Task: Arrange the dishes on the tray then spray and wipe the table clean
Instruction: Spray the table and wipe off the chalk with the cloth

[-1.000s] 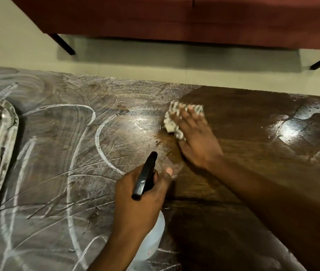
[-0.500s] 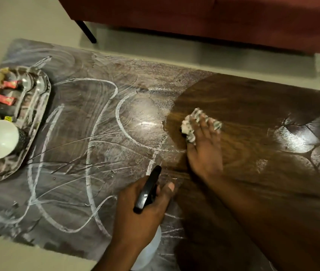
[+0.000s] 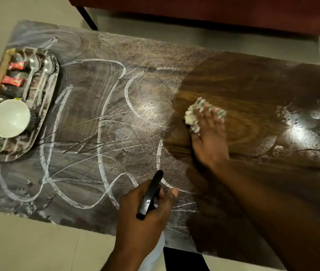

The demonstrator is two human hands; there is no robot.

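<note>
Half the table [image 3: 253, 85] is streaked white; right fingers [image 3: 207, 119] press cloth [image 3: 191, 118], left fingers [image 3: 168, 199] grip sprayer [image 3: 149, 194].

worktop [image 3: 243, 85]: dark brown wood grain at right; left part greyed, with white swirled streaks
cloth [image 3: 193, 116]: white, flecked grey-green
spray bottle [image 3: 149, 194]: black trigger, whitish body
tray [image 3: 43, 106]: silver
bowl [image 3: 8, 118]: white inside, dark dotted outside
sachets [image 3: 12, 81]: red
sofa [image 3: 214, 10]: dark red
floor [image 3: 28, 241]: beige
</note>
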